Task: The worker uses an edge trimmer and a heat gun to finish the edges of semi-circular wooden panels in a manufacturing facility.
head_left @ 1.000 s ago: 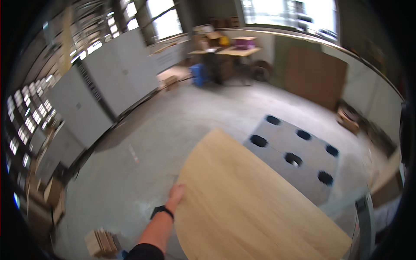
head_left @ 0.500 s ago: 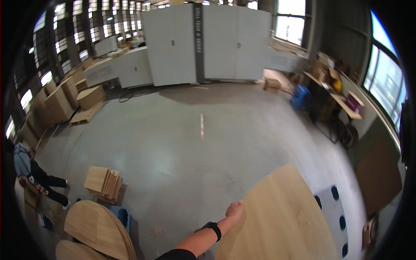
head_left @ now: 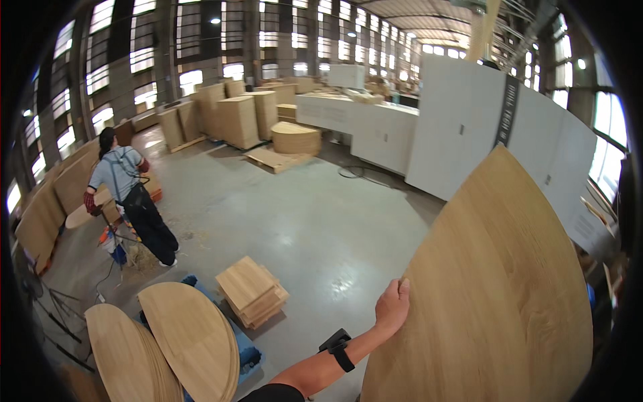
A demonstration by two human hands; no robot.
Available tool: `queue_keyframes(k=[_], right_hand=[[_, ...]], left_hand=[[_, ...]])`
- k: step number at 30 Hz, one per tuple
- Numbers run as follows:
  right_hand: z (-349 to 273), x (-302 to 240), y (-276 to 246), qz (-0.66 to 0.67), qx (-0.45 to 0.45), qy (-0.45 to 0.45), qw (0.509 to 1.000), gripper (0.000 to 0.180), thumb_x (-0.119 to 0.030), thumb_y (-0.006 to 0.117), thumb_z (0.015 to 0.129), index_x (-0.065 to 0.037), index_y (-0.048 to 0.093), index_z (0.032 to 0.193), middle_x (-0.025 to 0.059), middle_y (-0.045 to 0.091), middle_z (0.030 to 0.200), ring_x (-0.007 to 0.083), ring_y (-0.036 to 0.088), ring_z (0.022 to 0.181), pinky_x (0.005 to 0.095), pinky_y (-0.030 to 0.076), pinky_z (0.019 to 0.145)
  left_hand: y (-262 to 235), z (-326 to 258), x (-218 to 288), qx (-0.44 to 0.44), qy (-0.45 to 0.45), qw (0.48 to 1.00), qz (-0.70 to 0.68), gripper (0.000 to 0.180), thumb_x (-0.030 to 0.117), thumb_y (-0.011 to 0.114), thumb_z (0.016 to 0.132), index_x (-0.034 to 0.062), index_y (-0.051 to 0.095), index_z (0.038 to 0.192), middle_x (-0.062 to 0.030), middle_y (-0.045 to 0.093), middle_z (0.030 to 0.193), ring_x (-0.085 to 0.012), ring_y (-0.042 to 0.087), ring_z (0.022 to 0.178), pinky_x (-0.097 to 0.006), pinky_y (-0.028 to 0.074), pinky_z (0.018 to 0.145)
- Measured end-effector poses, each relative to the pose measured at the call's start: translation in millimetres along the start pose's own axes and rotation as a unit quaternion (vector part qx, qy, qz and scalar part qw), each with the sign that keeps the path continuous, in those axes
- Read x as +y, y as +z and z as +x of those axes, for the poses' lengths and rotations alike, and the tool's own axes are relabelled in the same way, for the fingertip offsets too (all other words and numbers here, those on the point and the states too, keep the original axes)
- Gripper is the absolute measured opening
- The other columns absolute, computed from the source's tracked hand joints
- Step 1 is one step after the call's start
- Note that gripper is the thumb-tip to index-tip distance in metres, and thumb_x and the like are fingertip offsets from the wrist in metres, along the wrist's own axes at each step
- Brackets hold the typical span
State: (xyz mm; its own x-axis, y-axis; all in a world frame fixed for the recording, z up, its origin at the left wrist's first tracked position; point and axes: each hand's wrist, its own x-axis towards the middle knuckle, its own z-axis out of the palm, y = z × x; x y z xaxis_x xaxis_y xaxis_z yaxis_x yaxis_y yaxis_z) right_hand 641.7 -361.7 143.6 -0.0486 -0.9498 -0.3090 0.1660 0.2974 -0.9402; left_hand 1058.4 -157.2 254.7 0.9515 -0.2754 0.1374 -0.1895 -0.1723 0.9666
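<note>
One large rounded wooden panel (head_left: 495,295) of pale oak colour stands tilted on edge and fills the lower right of the view, its curved top rising toward the white cabinets (head_left: 469,127) behind it. The person's left hand (head_left: 392,307) grips the panel's left edge, fingers (head_left: 402,289) curled round the rim and the thumb on the near side, so the hand is closed on the wood; a black watch (head_left: 338,347) sits on that wrist. The right hand is out of sight, hidden by the panel or outside the frame. To the left of the panel, across a stretch of bare grey concrete floor (head_left: 301,221), lies one low stack of small square boards (head_left: 251,289). Further left of the panel, two more rounded wooden tops (head_left: 187,338) lean one beside the other over a blue pallet (head_left: 246,348). Beyond those, well apart from the panel, one other person (head_left: 130,197) in a grey shirt and dark trousers stands turned away beside more curved boards. Far behind the panel's left side, several tall stacks of sheet board (head_left: 234,117) and one round stack (head_left: 295,137) stand near the windows, with one flat pallet (head_left: 274,159) on the floor in front of them.
</note>
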Motion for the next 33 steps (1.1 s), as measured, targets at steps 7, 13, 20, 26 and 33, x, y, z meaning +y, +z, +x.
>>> queue_keyframes(k=[7,13,20,26,33], right_hand=[[83,23,339,-0.03,-0.151,0.019,0.988,0.028,-0.025,0.056,0.093,0.0,0.063,0.104,0.0106,0.066,0.093,0.0222,0.061,0.083,0.0386,0.051,0.072],[93,31,609,-0.076,-0.25,0.031,0.965,0.028,-0.025,0.056,0.093,0.0,0.063,0.104,0.0102,0.066,0.092,0.0218,0.061,0.082,0.0383,0.051,0.072],[79,76,904,-0.102,-0.309,0.026,0.945,0.029,-0.026,0.057,0.093,0.0,0.063,0.105,0.0098,0.066,0.092,0.0212,0.06,0.08,0.038,0.051,0.07],[49,108,1135,-0.123,-0.331,0.031,0.935,0.029,-0.026,0.057,0.093,0.0,0.063,0.106,0.0094,0.065,0.091,0.0207,0.06,0.079,0.0377,0.051,0.069],[7,181,1403,-0.132,-0.385,0.049,0.912,0.03,-0.026,0.058,0.093,0.0,0.063,0.107,0.0089,0.065,0.09,0.0201,0.06,0.078,0.0374,0.05,0.068]], left_hand=[[-131,249,-71,0.23,-0.026,0.967,-0.102,0.038,0.034,0.046,0.102,-0.0007,0.063,0.101,-0.0152,0.068,0.086,-0.0287,0.063,0.083,-0.04,0.047,0.075],[-282,377,-151,0.28,-0.124,0.825,-0.476,0.033,0.024,0.047,0.101,0.0014,0.061,0.12,-0.01,0.064,0.12,-0.0219,0.058,0.11,-0.038,0.043,0.099],[-404,533,-245,0.473,-0.21,0.746,-0.419,0.036,0.028,0.044,0.103,0.0043,0.059,0.125,-0.0086,0.061,0.128,-0.0257,0.056,0.117,-0.041,0.042,0.102],[-518,691,-282,0.466,-0.161,0.716,-0.493,0.038,0.03,0.049,0.102,0.0047,0.056,0.129,-0.0074,0.062,0.126,-0.023,0.057,0.116,-0.04,0.041,0.103],[-591,872,-318,0.518,-0.066,0.791,-0.32,0.046,0.032,0.055,0.1,0.0036,0.051,0.136,-0.0088,0.06,0.13,-0.0235,0.056,0.117,-0.042,0.041,0.102]])
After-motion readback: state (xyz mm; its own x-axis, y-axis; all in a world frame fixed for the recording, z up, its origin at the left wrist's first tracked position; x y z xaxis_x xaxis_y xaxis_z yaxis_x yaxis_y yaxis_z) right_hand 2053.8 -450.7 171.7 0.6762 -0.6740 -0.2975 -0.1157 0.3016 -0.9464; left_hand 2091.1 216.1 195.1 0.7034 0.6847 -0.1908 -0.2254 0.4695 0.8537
